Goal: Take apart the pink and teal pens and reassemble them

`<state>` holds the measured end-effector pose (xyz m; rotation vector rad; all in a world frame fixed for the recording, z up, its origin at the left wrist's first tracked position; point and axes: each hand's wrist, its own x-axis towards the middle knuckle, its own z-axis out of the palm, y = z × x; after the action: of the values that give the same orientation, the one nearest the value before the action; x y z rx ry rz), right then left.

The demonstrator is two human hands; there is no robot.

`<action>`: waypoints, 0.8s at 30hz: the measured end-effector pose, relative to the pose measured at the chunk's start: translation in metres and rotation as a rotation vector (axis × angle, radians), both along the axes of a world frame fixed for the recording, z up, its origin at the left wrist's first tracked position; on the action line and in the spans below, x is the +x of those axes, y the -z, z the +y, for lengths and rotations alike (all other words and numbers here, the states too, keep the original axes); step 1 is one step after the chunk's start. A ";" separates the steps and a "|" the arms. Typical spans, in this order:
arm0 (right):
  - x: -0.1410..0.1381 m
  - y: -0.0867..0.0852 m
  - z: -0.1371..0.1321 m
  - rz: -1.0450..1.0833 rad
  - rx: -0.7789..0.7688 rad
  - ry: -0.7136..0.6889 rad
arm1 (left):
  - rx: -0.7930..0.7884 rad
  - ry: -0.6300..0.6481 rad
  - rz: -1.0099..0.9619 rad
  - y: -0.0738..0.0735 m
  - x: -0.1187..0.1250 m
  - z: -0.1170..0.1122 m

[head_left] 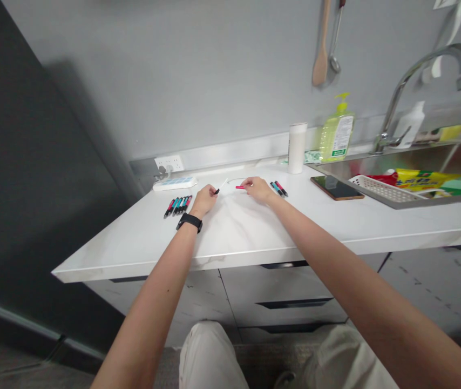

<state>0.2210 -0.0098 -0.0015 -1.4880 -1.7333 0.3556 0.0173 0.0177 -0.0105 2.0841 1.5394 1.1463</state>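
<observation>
My left hand point(204, 200), with a black band on its wrist, pinches the black grip part of a pen point(216, 192). A thin white refill point(223, 184) sticks out of that part towards the upper right. Between the fingertips of my right hand point(257, 189) is a pinkish-red pen barrel point(239, 187), held level and apart from the black part. Some thin, small thing lies just behind both hands, too fine to make out. Left of my left hand lies a row of several pens point(178, 206) in black, teal and red. Two more pens point(279, 188), one teal and one red, lie right of my right hand.
A white power strip point(175, 183) lies at the back left. Towards the right stand a white cylinder point(297, 148) and a yellow-green soap bottle point(337, 132). A phone point(336, 187) lies beside the sink point(406, 203). The countertop's front edge point(246, 255) runs below my forearms.
</observation>
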 end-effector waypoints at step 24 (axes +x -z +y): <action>-0.001 -0.007 -0.006 0.085 0.047 0.019 | 0.049 0.271 0.042 -0.006 0.002 -0.010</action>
<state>0.2198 -0.0162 0.0056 -1.4345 -1.6486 0.3606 0.0193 0.0081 -0.0048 2.2769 1.2089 1.0559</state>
